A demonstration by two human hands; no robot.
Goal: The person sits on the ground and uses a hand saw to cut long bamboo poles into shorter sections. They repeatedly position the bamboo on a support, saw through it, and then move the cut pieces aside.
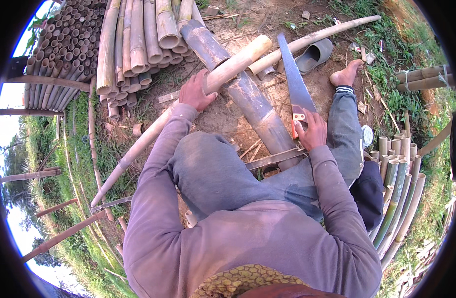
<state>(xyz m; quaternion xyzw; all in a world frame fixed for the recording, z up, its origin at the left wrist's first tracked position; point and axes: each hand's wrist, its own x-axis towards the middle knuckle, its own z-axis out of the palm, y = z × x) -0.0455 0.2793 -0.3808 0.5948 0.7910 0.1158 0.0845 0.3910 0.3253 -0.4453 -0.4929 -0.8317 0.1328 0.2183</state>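
Observation:
A long pale bamboo pole (138,154) slants from the lower left up to a cut end at top centre. My left hand (195,91) is closed around it, just left of where it lies across a thick, dark bamboo log (260,111) on the ground. On the right, my right hand (312,130) grips the handle of a handsaw (296,79). The saw's bluish blade points up and away, apart from the pole and beside its cut end. The fingers cover part of the saw's orange and pale handle.
Stacked bamboo poles (138,44) lie at the upper left. Another pole (317,36) rests behind the saw, near a grey clog (315,54). Upright bamboo lengths (399,184) stand at the right. A flat strip (275,158) crosses the log's near end. My bare foot (346,74) is at upper right.

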